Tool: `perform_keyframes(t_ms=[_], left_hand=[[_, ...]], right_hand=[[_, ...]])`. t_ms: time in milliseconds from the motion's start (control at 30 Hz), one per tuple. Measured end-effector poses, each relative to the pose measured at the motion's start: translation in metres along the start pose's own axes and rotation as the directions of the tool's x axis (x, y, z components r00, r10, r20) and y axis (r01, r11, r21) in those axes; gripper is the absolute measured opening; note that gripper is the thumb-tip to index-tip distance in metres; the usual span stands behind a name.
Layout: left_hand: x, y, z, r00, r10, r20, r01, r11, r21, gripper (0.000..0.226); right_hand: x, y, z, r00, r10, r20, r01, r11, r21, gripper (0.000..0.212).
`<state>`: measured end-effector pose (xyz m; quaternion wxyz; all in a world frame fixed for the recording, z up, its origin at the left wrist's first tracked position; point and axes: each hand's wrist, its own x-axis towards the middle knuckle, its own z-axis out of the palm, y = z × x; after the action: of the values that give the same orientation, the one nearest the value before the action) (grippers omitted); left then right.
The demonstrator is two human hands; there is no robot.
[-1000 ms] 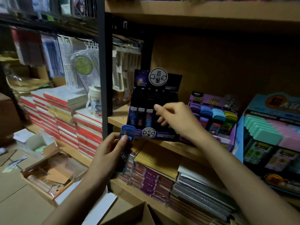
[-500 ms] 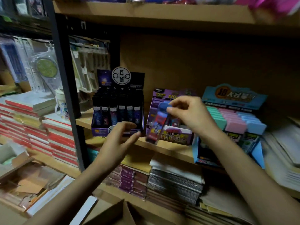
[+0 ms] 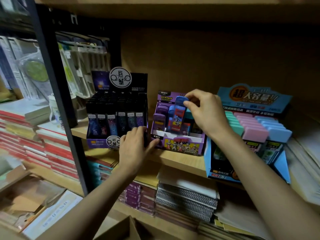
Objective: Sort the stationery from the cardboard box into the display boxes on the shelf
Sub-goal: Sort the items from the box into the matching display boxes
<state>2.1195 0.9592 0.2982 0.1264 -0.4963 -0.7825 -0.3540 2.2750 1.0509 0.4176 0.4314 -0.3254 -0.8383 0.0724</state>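
My right hand (image 3: 203,111) pinches the top of a blue lead case (image 3: 178,115) with a red printed label. The case stands upright, its lower end down among the purple and blue cases inside the purple display box (image 3: 181,146) on the shelf. My left hand (image 3: 136,146) rests at that box's front left corner, thumb against the box, fingers against the neighbouring black display box (image 3: 116,116). A flap of the cardboard box (image 3: 124,229) shows at the bottom edge.
A blue display box (image 3: 249,135) of green, pink and blue cases stands to the right. Wooden shelf board (image 3: 180,161) carries all three. Spiral notebooks (image 3: 187,200) are stacked below. A black metal post (image 3: 57,94) stands left, with red-edged book stacks (image 3: 34,141) beyond it.
The blue case passed from my left hand to my right, then moved right and down into the purple box. My left hand moved to the purple box's front corner. The view shifted right.
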Motion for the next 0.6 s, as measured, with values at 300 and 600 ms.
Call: perform_keyframes(t_ms=[300, 600], left_hand=[[0.001, -0.005, 0.002, 1.0, 0.013, 0.003, -0.013, 1.0, 0.011, 0.056], [0.003, -0.007, 0.0, 0.999, 0.022, 0.043, -0.023, 1.0, 0.006, 0.053]], right_hand=[[0.0, -0.001, 0.01, 1.0, -0.008, 0.016, 0.007, 0.999, 0.05, 0.011], [-0.007, 0.01, 0.031, 0.994, -0.077, 0.081, 0.093, 0.971, -0.218, 0.025]])
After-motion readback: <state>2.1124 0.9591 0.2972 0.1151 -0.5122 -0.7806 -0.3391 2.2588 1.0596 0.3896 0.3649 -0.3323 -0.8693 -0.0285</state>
